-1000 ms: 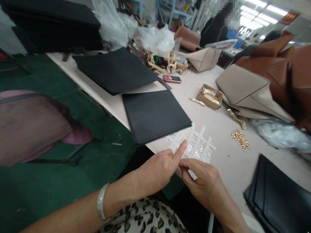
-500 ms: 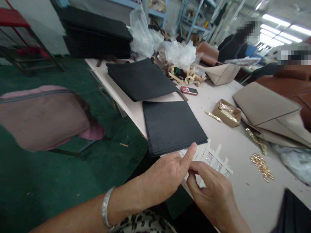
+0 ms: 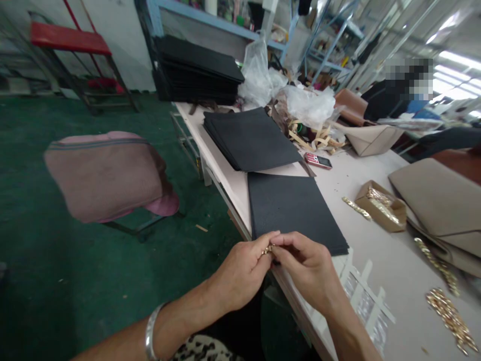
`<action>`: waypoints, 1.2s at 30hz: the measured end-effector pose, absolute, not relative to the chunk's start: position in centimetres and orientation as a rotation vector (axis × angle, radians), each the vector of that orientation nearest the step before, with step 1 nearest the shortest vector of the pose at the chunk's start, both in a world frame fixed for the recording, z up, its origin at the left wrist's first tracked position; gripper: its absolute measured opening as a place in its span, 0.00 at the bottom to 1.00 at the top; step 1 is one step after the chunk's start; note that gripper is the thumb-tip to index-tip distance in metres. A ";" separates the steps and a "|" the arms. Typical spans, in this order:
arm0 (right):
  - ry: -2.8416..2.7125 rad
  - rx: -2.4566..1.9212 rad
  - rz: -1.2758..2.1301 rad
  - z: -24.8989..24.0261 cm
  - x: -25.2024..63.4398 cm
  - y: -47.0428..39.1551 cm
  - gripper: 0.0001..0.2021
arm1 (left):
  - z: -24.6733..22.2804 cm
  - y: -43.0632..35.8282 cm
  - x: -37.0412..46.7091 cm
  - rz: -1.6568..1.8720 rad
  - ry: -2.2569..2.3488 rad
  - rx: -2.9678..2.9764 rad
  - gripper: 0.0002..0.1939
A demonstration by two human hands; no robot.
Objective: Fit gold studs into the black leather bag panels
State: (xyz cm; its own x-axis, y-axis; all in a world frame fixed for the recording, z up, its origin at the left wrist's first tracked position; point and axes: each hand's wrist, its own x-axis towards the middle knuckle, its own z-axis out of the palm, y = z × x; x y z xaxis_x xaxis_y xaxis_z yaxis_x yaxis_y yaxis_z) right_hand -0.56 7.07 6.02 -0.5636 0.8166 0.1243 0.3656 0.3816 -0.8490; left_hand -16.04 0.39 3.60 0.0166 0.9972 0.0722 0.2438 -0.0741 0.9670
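Over by the table's (image 3: pixel 391 271) edge, the left hand (image 3: pixel 240 271) and right hand (image 3: pixel 304 265) meet, fingertips pinched together on small gold metal pieces (image 3: pixel 267 249). They look light, hard and slippery, probably loose links, though fingers hide most of them; I'd grip each by its sides, between thumb and forefinger.

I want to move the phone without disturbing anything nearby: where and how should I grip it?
Probably best from above, pinching the phone across its long edges near the screen end; it lies flat and narrow, a dark strip beside its keypad end.
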 end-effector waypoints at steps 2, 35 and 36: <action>-2.050 -1.059 1.182 5.4 -0.9 8.1 0.06 | 3.6 0.4 -16.3 1.145 1.338 1.382 0.18; -2.477 -1.078 0.100 3.9 0.7 15.1 0.10 | 2.8 0.1 -18.6 1.333 1.334 0.742 0.14; -2.540 -1.060 0.064 3.5 1.1 14.9 0.10 | 2.4 -0.2 -18.7 1.321 1.353 0.736 0.14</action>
